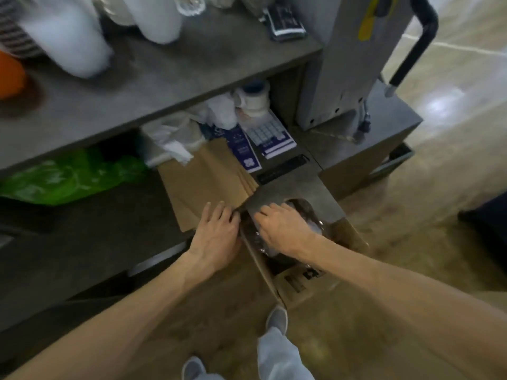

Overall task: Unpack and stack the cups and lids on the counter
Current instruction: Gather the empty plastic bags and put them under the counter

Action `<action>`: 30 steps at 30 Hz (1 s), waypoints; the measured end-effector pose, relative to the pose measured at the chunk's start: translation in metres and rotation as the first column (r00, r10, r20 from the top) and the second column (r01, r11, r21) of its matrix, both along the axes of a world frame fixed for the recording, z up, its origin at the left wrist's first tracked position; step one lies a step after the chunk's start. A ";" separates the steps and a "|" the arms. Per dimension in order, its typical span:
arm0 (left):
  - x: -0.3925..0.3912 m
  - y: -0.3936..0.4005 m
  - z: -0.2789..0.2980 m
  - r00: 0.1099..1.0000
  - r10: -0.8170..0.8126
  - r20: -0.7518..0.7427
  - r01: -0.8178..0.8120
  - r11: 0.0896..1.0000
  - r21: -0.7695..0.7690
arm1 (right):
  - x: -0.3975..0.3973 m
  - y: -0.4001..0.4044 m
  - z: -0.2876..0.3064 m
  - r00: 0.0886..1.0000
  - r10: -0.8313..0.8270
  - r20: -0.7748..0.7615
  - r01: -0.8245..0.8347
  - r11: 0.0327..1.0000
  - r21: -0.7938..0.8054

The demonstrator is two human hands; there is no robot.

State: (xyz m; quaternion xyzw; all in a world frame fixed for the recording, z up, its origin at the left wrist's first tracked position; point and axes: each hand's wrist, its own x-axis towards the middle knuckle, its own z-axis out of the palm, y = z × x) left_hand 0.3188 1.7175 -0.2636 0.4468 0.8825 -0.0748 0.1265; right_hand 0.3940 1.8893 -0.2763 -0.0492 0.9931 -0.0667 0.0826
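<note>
An open cardboard box (301, 281) stands on the floor against the lower shelf. Inside it lies a clear plastic package (315, 229) whose contents are too blurred to tell. My right hand (282, 229) reaches into the box and rests on the package, fingers spread over it. My left hand (216, 237) lies flat at the box's left rim, beside brown paper bags (203, 182). On the grey counter (170, 78) above stand white wrapped stacks of cups (68, 37) and a second white stack (156, 17).
A green plastic bag (68, 176) and white bags (172, 138) fill the lower shelf. Blue-and-white cartons (263, 138) and a tape roll (252, 100) sit behind the paper bags. A grey machine with a black handle (356, 64) stands to the right. My shoes (277, 316) are on the floor below.
</note>
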 end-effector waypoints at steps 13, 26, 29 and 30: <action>-0.053 -0.430 0.085 0.783 0.604 -0.152 -0.582 0.796 0.164 | -0.164 -0.411 0.087 0.859 0.466 -0.212 -0.473 0.881 0.019; -0.046 -0.778 0.096 0.378 0.922 -0.088 -0.921 0.384 0.060 | -0.221 -0.800 0.102 0.643 0.749 -0.160 -0.763 0.645 -0.049; -0.063 -0.824 0.088 0.299 0.951 -0.072 -0.952 0.303 0.039 | -0.246 -0.860 0.088 0.577 0.806 -0.135 -0.817 0.572 -0.077; -0.070 -0.838 0.084 0.276 0.958 -0.072 -0.960 0.279 0.026 | -0.255 -0.879 0.082 0.554 0.823 -0.130 -0.833 0.548 -0.078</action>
